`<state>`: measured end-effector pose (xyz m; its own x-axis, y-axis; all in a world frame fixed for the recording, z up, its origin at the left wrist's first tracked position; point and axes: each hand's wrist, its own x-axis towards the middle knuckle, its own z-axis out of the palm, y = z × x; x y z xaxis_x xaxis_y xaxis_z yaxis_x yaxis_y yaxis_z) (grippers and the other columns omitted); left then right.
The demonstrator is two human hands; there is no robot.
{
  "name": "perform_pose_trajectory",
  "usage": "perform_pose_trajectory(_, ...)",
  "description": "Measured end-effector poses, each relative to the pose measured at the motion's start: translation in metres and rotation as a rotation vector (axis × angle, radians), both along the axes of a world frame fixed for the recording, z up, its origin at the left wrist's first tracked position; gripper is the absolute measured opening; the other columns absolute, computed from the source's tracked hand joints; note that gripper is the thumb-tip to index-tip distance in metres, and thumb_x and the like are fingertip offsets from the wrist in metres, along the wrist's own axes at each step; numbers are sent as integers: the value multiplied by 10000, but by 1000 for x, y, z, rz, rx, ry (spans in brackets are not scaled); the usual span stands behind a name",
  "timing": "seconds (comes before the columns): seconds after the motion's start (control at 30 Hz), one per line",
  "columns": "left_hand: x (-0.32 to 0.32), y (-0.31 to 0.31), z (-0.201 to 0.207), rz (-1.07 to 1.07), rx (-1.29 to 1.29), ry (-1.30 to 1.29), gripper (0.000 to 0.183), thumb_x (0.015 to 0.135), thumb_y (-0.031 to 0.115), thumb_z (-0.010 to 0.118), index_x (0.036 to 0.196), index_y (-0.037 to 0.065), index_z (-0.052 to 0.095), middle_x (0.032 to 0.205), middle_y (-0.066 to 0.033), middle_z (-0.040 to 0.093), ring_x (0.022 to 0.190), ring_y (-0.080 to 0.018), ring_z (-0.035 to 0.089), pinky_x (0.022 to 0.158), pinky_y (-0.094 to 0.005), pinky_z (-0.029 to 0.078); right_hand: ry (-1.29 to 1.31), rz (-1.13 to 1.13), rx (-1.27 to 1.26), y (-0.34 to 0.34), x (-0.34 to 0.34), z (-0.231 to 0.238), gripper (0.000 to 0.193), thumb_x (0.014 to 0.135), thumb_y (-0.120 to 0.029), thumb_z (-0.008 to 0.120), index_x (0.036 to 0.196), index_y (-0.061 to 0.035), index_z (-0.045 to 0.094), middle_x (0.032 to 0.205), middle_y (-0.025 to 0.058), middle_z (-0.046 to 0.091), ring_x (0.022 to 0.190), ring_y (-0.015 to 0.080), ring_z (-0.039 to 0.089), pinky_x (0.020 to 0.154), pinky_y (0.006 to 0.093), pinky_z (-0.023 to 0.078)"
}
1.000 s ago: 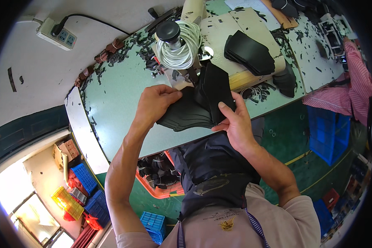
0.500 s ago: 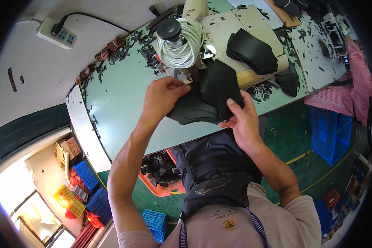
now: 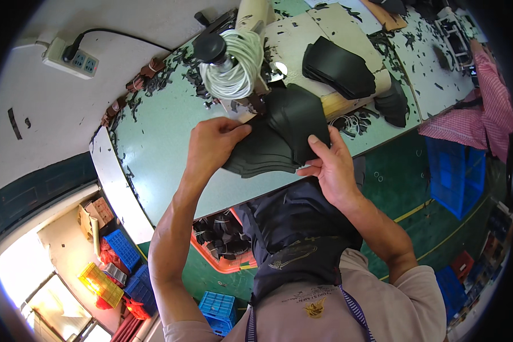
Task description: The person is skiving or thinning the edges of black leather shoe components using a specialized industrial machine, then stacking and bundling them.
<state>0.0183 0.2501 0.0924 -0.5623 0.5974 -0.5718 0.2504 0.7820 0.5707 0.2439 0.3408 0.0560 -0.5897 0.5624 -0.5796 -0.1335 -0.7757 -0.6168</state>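
Over the table [image 3: 165,134]: black pieces [image 3: 268,145], fanned; probably light, pliable, best held by edges. My left hand [image 3: 211,141] pinches one edge; my right hand [image 3: 335,170], half-curled, clasps another.

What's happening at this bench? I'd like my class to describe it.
A person is handling fanned-out black sheets in front of a cream machine on a pale green table. The left-hand grip is at the sheets' left edge; the right-hand grip is at their right edge, thumb on top. Another black stack lies on the machine, beside a coil of white cord.
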Motion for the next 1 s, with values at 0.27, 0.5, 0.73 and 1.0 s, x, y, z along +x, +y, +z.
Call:
perform_pose_trajectory(0.27, 0, -1, -8, 64, 151, -206, 341, 855, 231, 764, 1066, -35, 734, 889, -93, 742, 773, -119, 662, 715, -263, 511, -60, -21, 56, 2, 4, -3, 260, 989, -155, 599, 1217, -83, 499, 1051, 56, 664, 730, 119, 680, 546, 305, 622)
perform_pose_trajectory(0.5, 0, 7, -14, 14, 196, -152, 325, 827, 242, 770, 1036, -6, 752, 864, -121, 753, 782, -155, 705, 726, -294, 538, -53, -10, 28, 9, 8, 0, 274, 977, -150, 602, 1210, -71, 483, 1090, 66, 620, 807, 147, 679, 552, 325, 626)
perform_pose_trajectory(0.73, -1, 5, -13, 18, 103, -52, 304, 829, 228, 762, 1030, -1, 754, 870, -115, 752, 777, -152, 695, 723, -292, 530, -31, -11, 18, 7, 6, 0, 312, 971, -165, 618, 1236, -75, 483, 1111, 68, 618, 816, 142, 676, 560, 318, 622)
perform_pose_trajectory(1.0, -6, -1, -17, 32, 134, -111, 323, 823, 227, 772, 1028, -21, 739, 869, -112, 750, 744, -157, 689, 702, -299, 534, -22, -18, 66, 8, 5, -4, 351, 968, -177, 632, 1263, -88, 466, 1125, 60, 615, 861, 143, 672, 555, 304, 614)
